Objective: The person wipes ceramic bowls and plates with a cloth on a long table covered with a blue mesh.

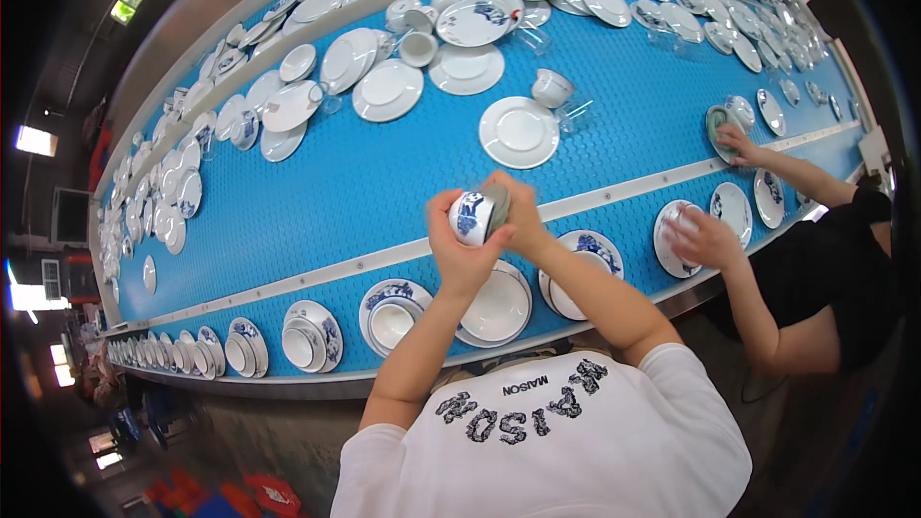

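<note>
The person's left hand (460, 257) is curled firmly round a small blue-and-white bowl (469, 218), held up over the blue belt (288, 206) near its pale strip (336, 270). The right hand (520, 218) is closed on a grey-green thing (497, 204) against the bowl; it's too blurred to tell what. Glaze looks slick, so a hard twist under a loose hold could send the bowl down, chipping it or the stacked dishes (494, 309) nearby.
</note>
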`<action>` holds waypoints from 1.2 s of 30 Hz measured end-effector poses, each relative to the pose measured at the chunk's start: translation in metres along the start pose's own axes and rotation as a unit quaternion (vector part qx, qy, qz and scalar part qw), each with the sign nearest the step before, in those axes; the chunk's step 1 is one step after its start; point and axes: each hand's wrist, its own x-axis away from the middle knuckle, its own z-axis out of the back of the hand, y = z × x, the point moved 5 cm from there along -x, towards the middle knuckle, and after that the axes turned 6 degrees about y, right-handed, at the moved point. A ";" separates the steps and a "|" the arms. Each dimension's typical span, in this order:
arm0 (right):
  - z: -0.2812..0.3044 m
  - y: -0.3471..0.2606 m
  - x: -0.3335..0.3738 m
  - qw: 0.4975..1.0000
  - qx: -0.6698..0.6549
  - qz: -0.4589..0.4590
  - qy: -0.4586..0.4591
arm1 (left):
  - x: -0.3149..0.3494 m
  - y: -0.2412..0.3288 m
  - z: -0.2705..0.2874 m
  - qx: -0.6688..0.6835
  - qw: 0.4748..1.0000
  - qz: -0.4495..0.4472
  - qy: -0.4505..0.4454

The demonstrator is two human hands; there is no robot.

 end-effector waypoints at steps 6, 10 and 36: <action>0.023 0.040 0.030 0.911 -0.272 -0.231 -0.206 | 0.005 -0.024 -0.002 0.006 0.996 0.073 -0.056; 0.119 0.055 -0.036 0.981 0.097 -0.160 -0.052 | 0.044 -0.063 0.019 0.003 0.941 0.263 -0.213; 0.190 0.170 0.003 0.986 -0.123 0.066 0.091 | -0.002 0.028 -0.254 -0.026 0.999 -0.038 -0.027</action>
